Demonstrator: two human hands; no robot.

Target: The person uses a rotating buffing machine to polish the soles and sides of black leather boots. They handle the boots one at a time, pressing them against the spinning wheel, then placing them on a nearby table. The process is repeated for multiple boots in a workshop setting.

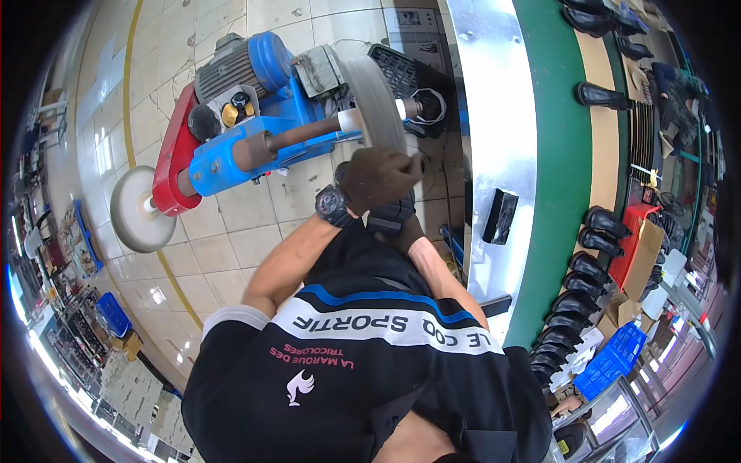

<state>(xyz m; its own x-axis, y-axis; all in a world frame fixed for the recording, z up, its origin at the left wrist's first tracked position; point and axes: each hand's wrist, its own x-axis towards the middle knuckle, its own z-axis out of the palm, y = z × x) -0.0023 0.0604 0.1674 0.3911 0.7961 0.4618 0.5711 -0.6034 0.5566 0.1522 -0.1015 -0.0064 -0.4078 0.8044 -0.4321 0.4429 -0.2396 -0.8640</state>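
My left hand (pixel 380 181), in a dark brown glove with a black watch at the wrist, is closed in front of the spinning wheel. A small pale bit shows at its fingertips, too small to name. Just below it is a black shoe (pixel 390 214), partly covered by the left hand. My right hand (pixel 407 234), also in a dark glove, is at the near side of the shoe, closed on it, with most of its fingers hidden. The grey buffing wheel (pixel 374 104) on the blue machine's shaft is right beyond both hands and blurred by motion.
The blue machine (pixel 224 162) has a motor, a red belt guard (pixel 176 150) and a second pale wheel (pixel 143 208) at left. To the right runs a metal ledge (pixel 502 116) with a black box (pixel 501 217), then a green belt with several black shoes (pixel 573 309).
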